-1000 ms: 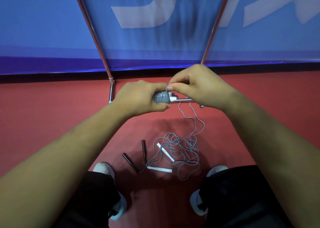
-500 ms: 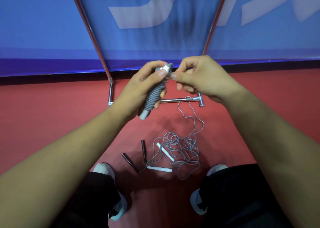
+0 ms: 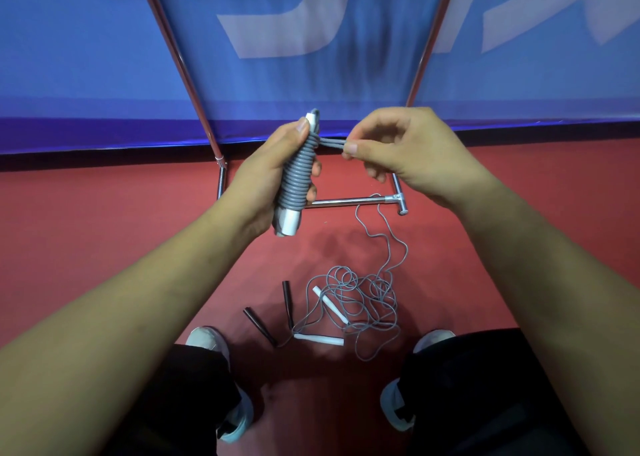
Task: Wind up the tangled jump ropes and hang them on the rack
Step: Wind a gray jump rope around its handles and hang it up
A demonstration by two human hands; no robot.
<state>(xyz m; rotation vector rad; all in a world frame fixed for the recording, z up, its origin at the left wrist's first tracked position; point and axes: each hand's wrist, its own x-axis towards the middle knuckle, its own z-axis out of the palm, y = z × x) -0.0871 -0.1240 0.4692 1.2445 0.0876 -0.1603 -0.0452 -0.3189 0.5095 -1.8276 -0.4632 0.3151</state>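
Grey-wound rope bundle [image 3: 298,178] in left hand [image 3: 266,178]; right hand [image 3: 398,151] pinches its end.

Two hands [image 3: 273,171] [image 3: 405,154] are up, and there's one wound bundle [image 3: 294,185]. Down on the floor, count them: one grey tangle [image 3: 367,303], two black handles [image 3: 287,294] [image 3: 258,326], two loose white handles [image 3: 329,303] [image 3: 320,339]. Two rack posts [image 3: 180,68] [image 3: 429,40] behind. Two shoes [image 3: 207,341] [image 3: 433,339] below.

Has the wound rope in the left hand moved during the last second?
Yes. The wound rope tipped upright; its top rose from the rack's floor bar up to the lower edge of the blue banner.
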